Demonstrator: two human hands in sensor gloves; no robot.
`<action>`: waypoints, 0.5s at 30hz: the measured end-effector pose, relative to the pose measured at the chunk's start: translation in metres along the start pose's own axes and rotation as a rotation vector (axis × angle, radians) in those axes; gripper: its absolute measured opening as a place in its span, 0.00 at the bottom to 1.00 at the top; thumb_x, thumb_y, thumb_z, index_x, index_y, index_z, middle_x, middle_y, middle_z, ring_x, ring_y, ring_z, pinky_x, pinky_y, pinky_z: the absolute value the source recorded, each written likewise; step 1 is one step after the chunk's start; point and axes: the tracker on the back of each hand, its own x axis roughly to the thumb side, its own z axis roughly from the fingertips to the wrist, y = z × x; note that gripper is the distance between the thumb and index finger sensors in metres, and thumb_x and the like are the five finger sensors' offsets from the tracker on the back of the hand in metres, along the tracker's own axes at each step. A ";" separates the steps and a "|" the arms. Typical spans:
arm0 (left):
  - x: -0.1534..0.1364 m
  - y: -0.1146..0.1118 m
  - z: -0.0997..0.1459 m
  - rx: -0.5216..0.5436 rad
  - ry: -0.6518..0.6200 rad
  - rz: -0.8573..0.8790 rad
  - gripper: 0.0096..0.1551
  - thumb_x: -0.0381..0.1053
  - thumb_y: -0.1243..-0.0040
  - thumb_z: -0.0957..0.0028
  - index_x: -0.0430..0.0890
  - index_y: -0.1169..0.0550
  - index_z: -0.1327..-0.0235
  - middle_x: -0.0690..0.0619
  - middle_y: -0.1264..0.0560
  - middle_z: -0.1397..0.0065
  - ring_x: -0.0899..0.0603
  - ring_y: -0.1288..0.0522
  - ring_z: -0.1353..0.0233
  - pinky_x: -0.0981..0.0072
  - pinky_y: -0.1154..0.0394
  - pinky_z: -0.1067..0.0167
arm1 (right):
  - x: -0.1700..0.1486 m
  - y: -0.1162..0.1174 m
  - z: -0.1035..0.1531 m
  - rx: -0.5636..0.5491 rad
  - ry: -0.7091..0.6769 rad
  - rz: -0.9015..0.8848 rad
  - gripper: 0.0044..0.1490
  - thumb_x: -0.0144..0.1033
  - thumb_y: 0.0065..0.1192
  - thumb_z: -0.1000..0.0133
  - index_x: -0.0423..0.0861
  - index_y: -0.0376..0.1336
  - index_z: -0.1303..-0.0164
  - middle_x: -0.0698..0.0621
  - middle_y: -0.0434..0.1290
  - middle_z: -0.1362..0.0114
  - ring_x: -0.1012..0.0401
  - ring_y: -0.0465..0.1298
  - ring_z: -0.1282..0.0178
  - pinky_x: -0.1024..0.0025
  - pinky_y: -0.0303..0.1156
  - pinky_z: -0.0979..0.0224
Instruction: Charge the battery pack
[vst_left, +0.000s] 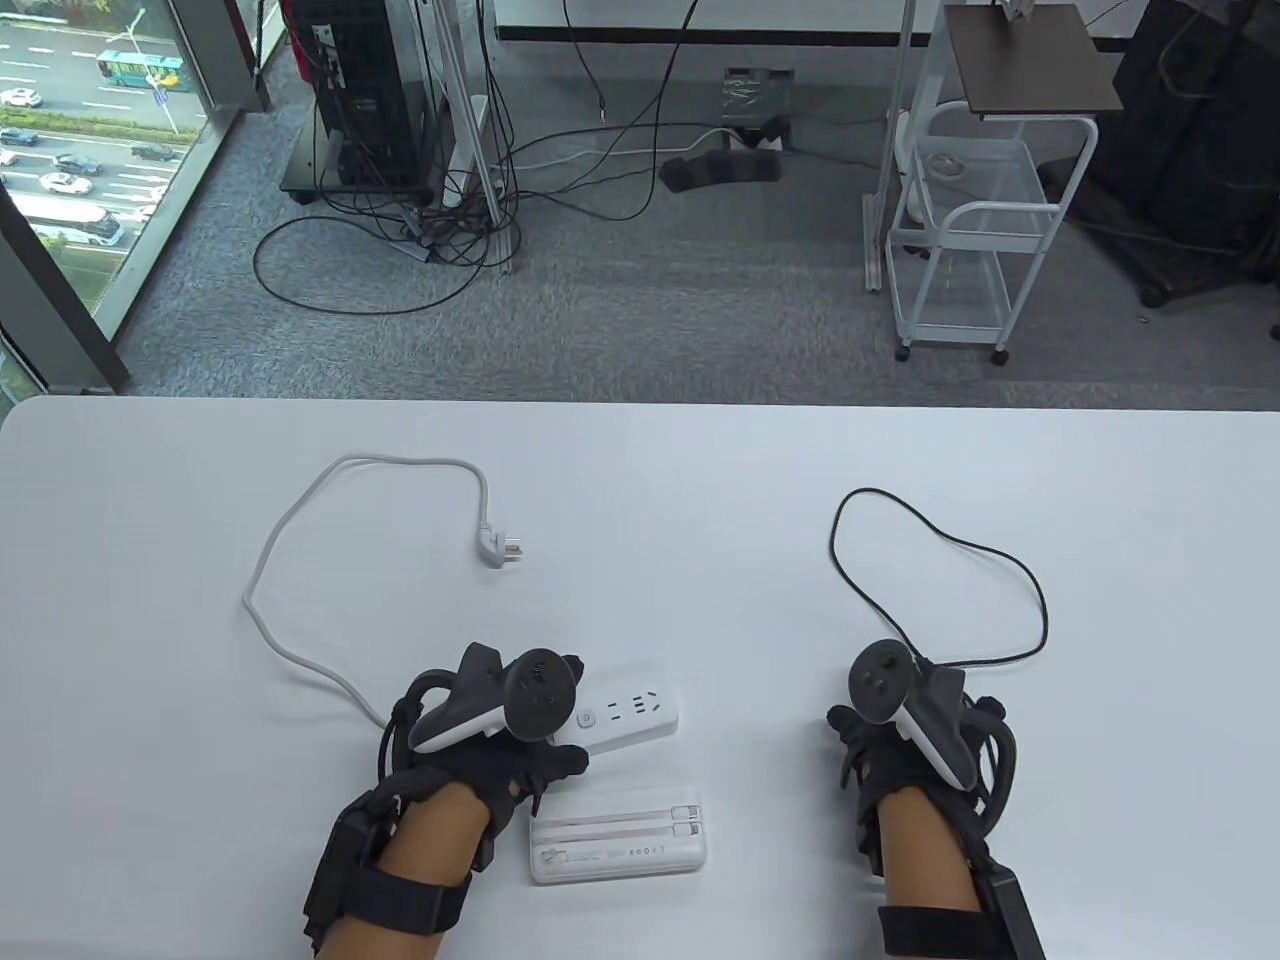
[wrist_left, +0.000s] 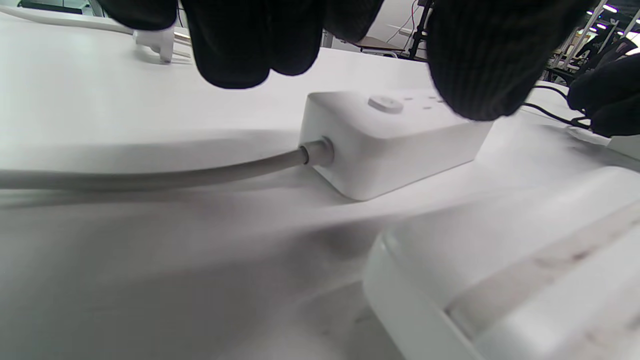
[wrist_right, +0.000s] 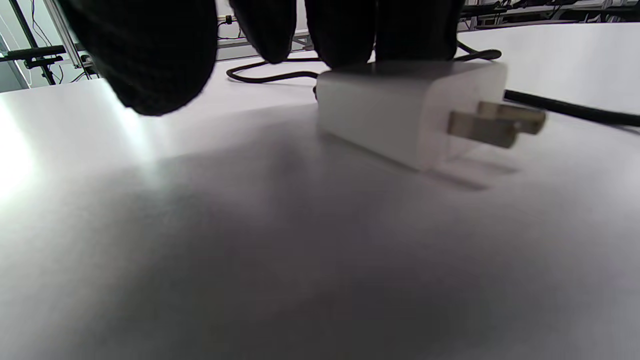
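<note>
The pack (vst_left: 618, 836) was seen lying flat on the bench (vst_left: 700, 480), near the front edge, just beside the left hand (vst_left: 480, 740). The strip (vst_left: 628, 716) lay just behind it, its lead (vst_left: 300, 560) looped away to a loose plug (vst_left: 503, 547). The left hand was held over the strip's cable end, fingertips (wrist_left: 235, 45) hanging apart above it and nothing gripped; whether the strip was touched could not be told. Well to the right, the right hand (vst_left: 915, 735) was set over the charger (wrist_right: 410, 107), which lay on its side with prongs (wrist_right: 492, 125) exposed. Its fingers (wrist_right: 345, 30) rested on top, thumb held clear, so the grip was spread. A black cable (vst_left: 940, 560) was looped behind.
</note>
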 end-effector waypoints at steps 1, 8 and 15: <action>0.000 0.000 0.000 -0.004 0.000 -0.001 0.58 0.69 0.33 0.53 0.45 0.42 0.15 0.40 0.37 0.17 0.34 0.29 0.25 0.33 0.36 0.30 | 0.001 0.001 0.000 -0.006 0.006 0.016 0.47 0.51 0.67 0.52 0.47 0.56 0.24 0.37 0.62 0.20 0.34 0.68 0.27 0.23 0.50 0.27; 0.002 0.000 0.000 0.014 -0.010 0.004 0.58 0.69 0.33 0.53 0.46 0.42 0.15 0.40 0.37 0.17 0.34 0.29 0.25 0.32 0.36 0.30 | 0.004 0.009 -0.001 0.012 0.084 0.173 0.43 0.49 0.67 0.51 0.48 0.58 0.25 0.37 0.65 0.22 0.37 0.72 0.30 0.27 0.55 0.27; 0.000 -0.002 -0.002 0.004 -0.002 0.005 0.58 0.68 0.33 0.53 0.46 0.42 0.15 0.40 0.37 0.17 0.34 0.29 0.25 0.32 0.36 0.30 | -0.006 0.008 -0.003 0.005 0.131 0.152 0.39 0.42 0.67 0.49 0.49 0.59 0.27 0.39 0.69 0.26 0.40 0.75 0.32 0.28 0.56 0.26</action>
